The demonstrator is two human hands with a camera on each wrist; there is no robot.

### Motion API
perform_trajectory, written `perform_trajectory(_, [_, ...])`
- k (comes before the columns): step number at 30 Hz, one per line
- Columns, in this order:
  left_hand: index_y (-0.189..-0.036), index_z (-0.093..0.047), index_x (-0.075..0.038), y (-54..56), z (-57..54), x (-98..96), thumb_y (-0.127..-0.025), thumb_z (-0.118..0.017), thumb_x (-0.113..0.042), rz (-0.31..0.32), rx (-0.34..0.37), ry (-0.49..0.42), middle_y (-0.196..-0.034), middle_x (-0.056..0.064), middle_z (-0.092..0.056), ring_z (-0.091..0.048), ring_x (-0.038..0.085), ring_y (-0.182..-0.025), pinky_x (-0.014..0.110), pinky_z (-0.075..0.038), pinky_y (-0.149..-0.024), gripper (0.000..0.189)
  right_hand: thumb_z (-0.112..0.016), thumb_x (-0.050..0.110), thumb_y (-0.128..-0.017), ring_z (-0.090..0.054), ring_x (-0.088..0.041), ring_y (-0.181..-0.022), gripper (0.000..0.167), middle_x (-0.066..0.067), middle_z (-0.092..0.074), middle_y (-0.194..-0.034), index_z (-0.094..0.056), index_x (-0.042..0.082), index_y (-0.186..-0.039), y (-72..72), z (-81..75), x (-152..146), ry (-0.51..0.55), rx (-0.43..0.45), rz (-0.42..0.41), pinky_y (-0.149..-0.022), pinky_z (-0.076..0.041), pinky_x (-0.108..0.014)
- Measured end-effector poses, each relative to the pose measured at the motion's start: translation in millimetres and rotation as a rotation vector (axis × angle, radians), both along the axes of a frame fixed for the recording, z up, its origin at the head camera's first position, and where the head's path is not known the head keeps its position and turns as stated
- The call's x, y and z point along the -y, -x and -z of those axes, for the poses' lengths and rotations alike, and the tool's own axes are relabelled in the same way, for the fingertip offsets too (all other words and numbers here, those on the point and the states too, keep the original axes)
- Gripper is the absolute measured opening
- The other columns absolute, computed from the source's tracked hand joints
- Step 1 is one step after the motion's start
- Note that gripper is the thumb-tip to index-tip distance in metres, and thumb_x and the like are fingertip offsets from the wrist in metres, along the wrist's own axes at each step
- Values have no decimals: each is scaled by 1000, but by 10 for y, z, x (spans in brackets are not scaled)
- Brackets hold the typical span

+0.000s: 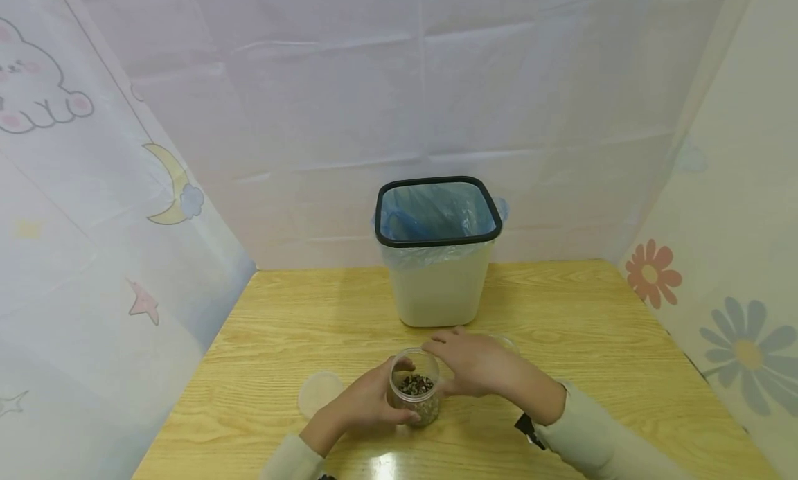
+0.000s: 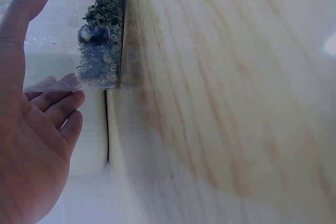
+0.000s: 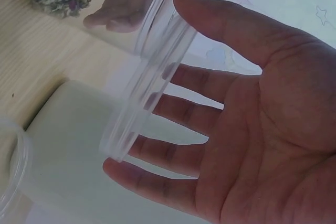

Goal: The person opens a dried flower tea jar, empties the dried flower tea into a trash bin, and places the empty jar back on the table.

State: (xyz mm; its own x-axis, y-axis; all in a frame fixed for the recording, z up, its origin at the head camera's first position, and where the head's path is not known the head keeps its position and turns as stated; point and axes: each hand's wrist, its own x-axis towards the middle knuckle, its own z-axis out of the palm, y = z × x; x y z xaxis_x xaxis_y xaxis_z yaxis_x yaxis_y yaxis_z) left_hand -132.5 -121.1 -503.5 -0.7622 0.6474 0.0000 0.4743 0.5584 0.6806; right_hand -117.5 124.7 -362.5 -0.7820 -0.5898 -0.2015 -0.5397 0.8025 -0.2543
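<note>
A clear plastic jar stands upright near the front of the wood-grain worktop, its mouth uncovered, with a dark, flaky dried plant mix filling its lower part. The left hand grasps it from the left, the thumb on the near side and the fingers reaching round the far side. The right hand grasps the threaded rim from the right; the right-wrist view shows the thumb at one side of that ring and the fingers spread along the other.

Just beyond the hands stands a white waste bin with a black rim, lined with a bluish plastic bag whose edge hangs outside. A pale translucent disc lies flat beside the left hand. The right hand and forearm block most of a clear round container; only its curved edge shows, so whether it is a jar or a lid cannot be told. A white fabric backdrop rises behind the worktop, and side panels carry a printed moon and flowers.
</note>
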Motion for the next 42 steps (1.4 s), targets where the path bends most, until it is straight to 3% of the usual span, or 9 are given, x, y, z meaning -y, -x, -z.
perform_trajectory(15, [-147, -41, -15, 1, -7, -2, -82, -78, -60, -8, 20, -20, -143, -1, -54, -54, 23, -132, 44, -48, -106, 87, -84, 33, -83, -50, -44, -131, 70, -14, -54, -144, -56, 8, -142, 36, 36, -351, 30, 11, 60, -101, -47, -58])
perform_trajectory(22, [-145, -41, -17, -1, -16, -6, -81, -79, -59, -11, 7, -13, -142, -1, -54, -54, 24, -131, 44, -48, -106, 86, -84, 34, -82, -50, -46, -127, 72, -15, -54, -143, -56, 9, -143, 51, 71, -572, 41, 4, 113, -90, -51, -63])
perform_trajectory(27, [-145, -41, -18, -3, -17, -9, -81, -79, -60, -13, 6, -5, -143, -1, -54, -54, 24, -131, 44, -48, -106, 85, -85, 32, -81, -52, -48, -124, 71, -18, -54, -142, -58, 7, -141, 57, 111, -728, 31, -5, 128, -90, -51, -62])
perform_trajectory(42, [-147, -41, -19, 0, -16, -19, -80, -78, -62, -30, 41, 0, -144, -3, -53, -52, 23, -133, 45, -46, -108, 88, -84, 39, -82, -46, -61, -125, 75, -26, -50, -144, -55, 2, -141, 52, 230, -1179, 44, 65, 206, -95, -45, -69])
